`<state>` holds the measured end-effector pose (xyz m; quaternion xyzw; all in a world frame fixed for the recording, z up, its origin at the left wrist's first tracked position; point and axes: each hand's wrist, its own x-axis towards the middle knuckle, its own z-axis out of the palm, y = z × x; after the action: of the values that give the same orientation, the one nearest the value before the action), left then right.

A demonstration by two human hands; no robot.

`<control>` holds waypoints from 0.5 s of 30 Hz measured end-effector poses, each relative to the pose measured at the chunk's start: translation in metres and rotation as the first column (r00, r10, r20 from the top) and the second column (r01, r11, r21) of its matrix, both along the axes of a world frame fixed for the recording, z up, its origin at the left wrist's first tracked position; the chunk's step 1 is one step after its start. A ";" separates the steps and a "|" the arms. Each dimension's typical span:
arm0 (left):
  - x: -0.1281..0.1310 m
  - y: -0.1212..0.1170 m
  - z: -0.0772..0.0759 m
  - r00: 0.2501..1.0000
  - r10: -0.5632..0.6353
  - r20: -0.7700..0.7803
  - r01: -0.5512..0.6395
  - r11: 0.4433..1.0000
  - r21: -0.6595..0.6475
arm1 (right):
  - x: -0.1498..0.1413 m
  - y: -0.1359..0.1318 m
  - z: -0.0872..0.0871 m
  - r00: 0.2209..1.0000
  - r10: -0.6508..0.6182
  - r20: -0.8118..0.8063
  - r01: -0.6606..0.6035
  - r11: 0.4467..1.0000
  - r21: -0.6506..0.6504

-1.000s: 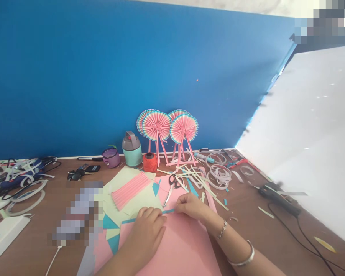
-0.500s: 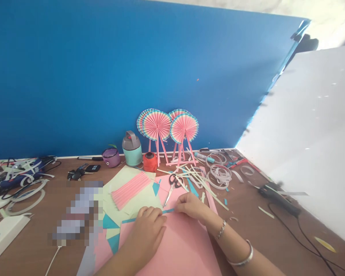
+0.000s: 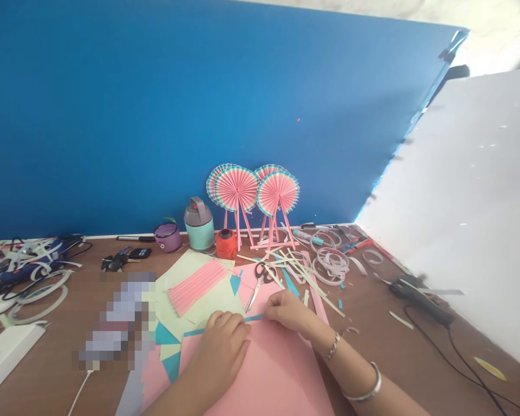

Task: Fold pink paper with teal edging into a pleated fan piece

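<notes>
A large pink sheet of paper (image 3: 281, 370) lies on the desk, with a narrow blue paper strip (image 3: 255, 318) along its far edge. My left hand (image 3: 225, 349) rests flat on the sheet, fingers together over that edge and covering part of the strip. At the strip's right end, my right hand (image 3: 288, 310) pinches it between thumb and forefinger. Just beyond the hands are scissors (image 3: 260, 280) with dark handles. A pleated pink paper piece (image 3: 197, 286) lies on pale green sheets (image 3: 164, 283) to the left.
Pink and blue paper pinwheels (image 3: 237, 189) on stands are at the back, beside a red thread spool (image 3: 226, 244), a teal flask (image 3: 200, 225) and a purple cup (image 3: 167, 237). Paper strips and tape coils (image 3: 330, 264) clutter the right. A glue gun (image 3: 422, 300) and power strip (image 3: 11, 358) flank the desk.
</notes>
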<state>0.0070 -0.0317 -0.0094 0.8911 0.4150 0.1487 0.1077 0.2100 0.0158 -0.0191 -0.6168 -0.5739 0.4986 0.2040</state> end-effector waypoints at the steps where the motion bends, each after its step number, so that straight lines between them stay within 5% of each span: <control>1: 0.000 0.000 0.000 1.000 0.000 0.005 0.000 1.000 -0.003 | 0.000 0.000 0.001 1.000 0.000 0.003 0.000 1.000 0.004; 15: 0.001 0.000 0.001 1.000 0.018 -0.015 -0.019 0.998 -0.052 | 0.000 0.001 -0.001 1.000 0.008 0.027 -0.008 1.000 0.013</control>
<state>0.0084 -0.0316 -0.0086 0.8852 0.4277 0.1326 0.1264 0.2097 0.0166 -0.0203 -0.6197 -0.5823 0.4873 0.1986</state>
